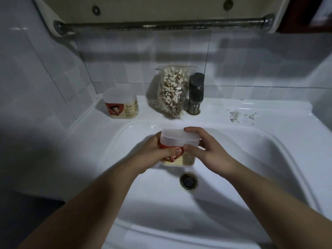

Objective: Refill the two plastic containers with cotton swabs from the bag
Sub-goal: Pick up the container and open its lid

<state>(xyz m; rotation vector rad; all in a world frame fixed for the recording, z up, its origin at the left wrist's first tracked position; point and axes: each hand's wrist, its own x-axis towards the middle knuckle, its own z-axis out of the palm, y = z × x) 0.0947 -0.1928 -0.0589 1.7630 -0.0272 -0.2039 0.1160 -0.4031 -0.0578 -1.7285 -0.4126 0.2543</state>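
Over the sink basin I hold a plastic container [179, 155] with a red and cream label. My left hand [158, 153] grips its body from the left, thumb across the label. My right hand [204, 148] pinches its translucent lid [177, 138] between thumb and fingers. A second container [121, 103] of the same kind stands lidded on the sink ledge at the back left. The clear bag of cotton swabs [171, 90] leans against the tiled wall between that container and the faucet.
A dark metal faucet [196, 92] stands right of the bag. The white sink [251, 159] has a drain [188, 180] just below my hands. Small scraps [235, 115] lie on the ledge at the right. A metal bar [161, 25] runs overhead.
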